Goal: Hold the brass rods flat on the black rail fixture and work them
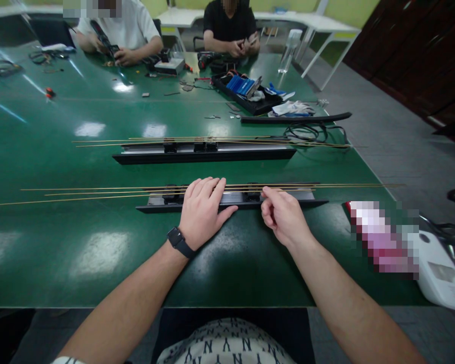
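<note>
A long black and grey rail (288,198) lies across the green table (98,167) in front of me. Thin brass rods (98,192) run along its top and stick out far past both ends. My left hand (202,210), with a dark watch on the wrist, lies flat on the rail and the rods, fingers stretched out together. My right hand (282,215) sits just right of it, fingers curled, thumb and forefinger pinched on a brass rod above the rail's black clip.
A second rail with brass rods (205,150) lies farther back. Beyond it are a black tray of blue parts (246,93), cables (311,132), a clear bottle (290,50) and two seated people handling tools. A white device (440,275) sits at the right edge.
</note>
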